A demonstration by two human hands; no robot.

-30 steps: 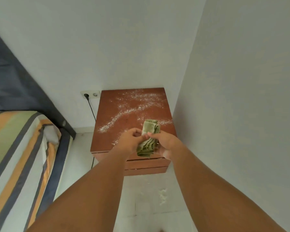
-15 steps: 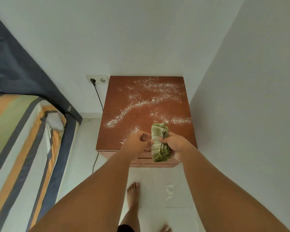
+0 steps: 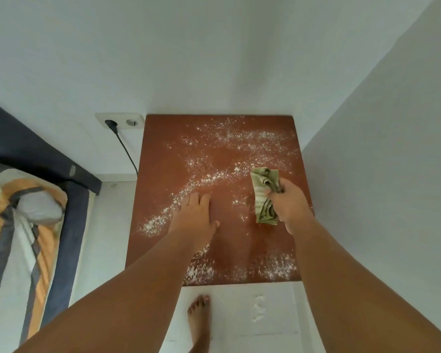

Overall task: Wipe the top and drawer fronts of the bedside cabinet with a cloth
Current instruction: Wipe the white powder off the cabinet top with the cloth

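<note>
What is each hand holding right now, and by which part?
The right hand grips the crumpled green cloth along its right side. The left hand holds nothing, lying flat on the reddish-brown cabinet top.

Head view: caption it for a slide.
Right hand grips cloth over cabinet top strewn with powder; left hand flat on the top.

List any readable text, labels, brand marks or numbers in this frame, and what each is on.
None readable.
The cabinet top, cloth, wall socket and striped bedding show no print.
The small oval disc on the dark bed frame might be a badge, but it is too small and blurred to tell.
</note>
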